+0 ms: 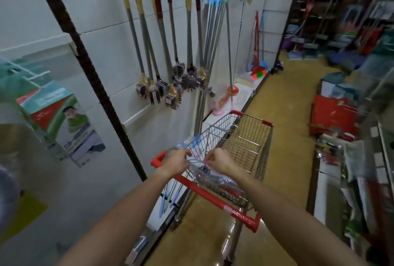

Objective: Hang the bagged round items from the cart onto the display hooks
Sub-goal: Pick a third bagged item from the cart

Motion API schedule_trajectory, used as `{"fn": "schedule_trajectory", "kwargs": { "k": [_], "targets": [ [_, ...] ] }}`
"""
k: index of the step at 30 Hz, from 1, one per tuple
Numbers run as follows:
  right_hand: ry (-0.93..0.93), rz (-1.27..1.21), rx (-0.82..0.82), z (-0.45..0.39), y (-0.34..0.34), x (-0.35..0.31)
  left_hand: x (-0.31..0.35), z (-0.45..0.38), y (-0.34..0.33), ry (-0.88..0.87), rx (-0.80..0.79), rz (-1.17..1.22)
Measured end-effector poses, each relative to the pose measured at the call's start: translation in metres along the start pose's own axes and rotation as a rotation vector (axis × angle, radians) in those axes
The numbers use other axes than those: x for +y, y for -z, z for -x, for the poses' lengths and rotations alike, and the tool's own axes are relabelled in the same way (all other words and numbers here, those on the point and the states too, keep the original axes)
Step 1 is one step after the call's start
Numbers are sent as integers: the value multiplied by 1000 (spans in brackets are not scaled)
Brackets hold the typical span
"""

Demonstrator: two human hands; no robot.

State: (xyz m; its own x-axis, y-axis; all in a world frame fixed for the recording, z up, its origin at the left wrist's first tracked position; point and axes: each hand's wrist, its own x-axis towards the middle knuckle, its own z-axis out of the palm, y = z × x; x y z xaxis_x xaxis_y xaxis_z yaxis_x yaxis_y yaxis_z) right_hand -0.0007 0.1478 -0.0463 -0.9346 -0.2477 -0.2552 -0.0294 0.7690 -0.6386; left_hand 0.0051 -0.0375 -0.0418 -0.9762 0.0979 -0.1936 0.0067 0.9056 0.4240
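Observation:
A red-framed wire shopping cart [251, 137] stands in the aisle in front of me. Clear plastic bags with round items [215, 177] lie in its near end, over the red handle bar. Both of my hands reach into that end. My left hand [177, 162] is closed on the top of a clear bag at the left. My right hand [219, 160] pinches the bag's edge on the right. A white display hook [39, 74] sticks out from the wall panel at the left, above a boxed item.
Long-handled brushes and poles [168, 56] hang on the white wall at left. A green and red box [61, 120] hangs near the hook. Shelves and red goods [334, 114] line the right side. The tan floor [287, 99] of the aisle runs ahead.

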Motion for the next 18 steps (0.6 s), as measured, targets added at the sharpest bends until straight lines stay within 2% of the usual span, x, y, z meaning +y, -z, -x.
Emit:
{"fn": "schedule_trajectory", "kwargs": {
  "k": [5, 10, 14, 18],
  "targets": [
    [37, -36, -27, -8, -5, 9, 9, -13, -12, -30, 35, -20],
    [54, -80, -63, -12, -2, 14, 17, -25, -2, 2, 82, 212],
    [47, -146, -94, -12, 1, 19, 34, -26, 10, -4, -54, 474],
    [58, -243, -122, -12, -3, 25, 46, -19, 11, -28, -173, 513]
  ]
}}
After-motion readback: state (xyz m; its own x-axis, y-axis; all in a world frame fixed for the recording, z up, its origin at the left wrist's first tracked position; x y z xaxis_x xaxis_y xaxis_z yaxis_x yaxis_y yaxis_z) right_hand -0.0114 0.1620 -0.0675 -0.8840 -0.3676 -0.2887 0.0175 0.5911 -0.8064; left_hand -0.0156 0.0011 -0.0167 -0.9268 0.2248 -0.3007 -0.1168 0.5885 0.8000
